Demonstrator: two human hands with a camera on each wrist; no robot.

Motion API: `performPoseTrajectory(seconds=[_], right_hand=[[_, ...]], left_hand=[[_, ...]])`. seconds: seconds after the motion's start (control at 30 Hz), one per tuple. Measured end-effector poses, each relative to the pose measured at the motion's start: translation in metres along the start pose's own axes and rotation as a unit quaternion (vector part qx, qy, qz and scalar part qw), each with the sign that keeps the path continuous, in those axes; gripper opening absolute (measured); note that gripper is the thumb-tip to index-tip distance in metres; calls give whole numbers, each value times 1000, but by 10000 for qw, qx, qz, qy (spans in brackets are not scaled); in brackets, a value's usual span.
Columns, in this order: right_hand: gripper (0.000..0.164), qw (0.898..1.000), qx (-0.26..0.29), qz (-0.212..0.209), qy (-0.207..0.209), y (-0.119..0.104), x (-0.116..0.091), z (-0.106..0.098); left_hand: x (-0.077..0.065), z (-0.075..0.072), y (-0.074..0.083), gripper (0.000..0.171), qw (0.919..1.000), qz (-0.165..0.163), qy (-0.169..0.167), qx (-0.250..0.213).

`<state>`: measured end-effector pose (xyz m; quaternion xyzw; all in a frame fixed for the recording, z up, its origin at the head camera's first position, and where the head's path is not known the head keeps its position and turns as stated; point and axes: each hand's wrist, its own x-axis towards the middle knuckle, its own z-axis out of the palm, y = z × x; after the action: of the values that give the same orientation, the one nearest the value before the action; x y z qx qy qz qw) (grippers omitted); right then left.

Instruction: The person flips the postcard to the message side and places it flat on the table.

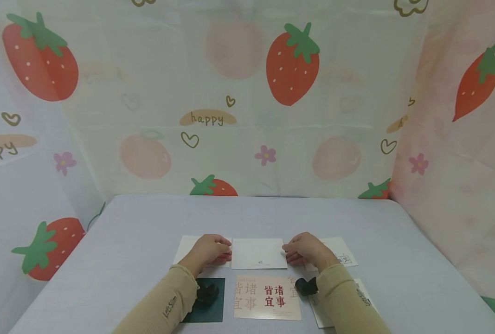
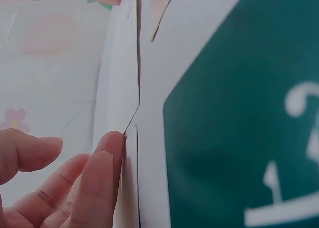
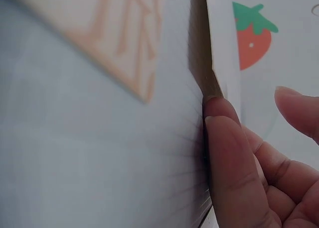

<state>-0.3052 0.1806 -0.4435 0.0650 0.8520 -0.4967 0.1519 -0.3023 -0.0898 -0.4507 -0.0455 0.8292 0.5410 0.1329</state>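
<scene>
A plain white card (image 1: 259,255) lies between the two hands in the middle of the back row, small print near its front edge. My left hand (image 1: 212,252) has its fingertips at the card's left edge, over another white card (image 1: 183,247). In the left wrist view, the thumb (image 2: 35,151) stands apart from the card. At the right edge are the fingertips of my right hand (image 1: 307,249), which partly covers a white card (image 1: 338,246) with a small printed drawing. In the right wrist view, that thumb (image 3: 296,111) is also apart, and a shadow shows beneath the card's edge.
In the front row lie a dark green card (image 1: 214,315), partly behind the left wrist camera, and a beige card (image 1: 268,304) with red characters. Another white card (image 1: 321,317) is mostly hidden by the right sleeve. Strawberry-print curtains (image 1: 230,69) surround the white table (image 1: 147,213).
</scene>
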Motion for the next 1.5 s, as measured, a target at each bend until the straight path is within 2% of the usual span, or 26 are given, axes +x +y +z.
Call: performPoseTrajectory(seconds=[0.43,0.77,1.2,1.5], right_hand=[[16,9999,-46,-113,36,0,-1,1],[10,9997,-34,-259,37,-1,-3,0],[16,9997,-175,-157,57,-10,-9,-4],[16,9998,-148,-135,52,-15,-8,-9]], left_hand=[[0,-1,0,21,9998,178,36,-55],[2,0,-1,20,9999,143,96,0],[3,-2,0,19,9999,60,86,-75],[0,-3,7,22,9999,118,98,4]])
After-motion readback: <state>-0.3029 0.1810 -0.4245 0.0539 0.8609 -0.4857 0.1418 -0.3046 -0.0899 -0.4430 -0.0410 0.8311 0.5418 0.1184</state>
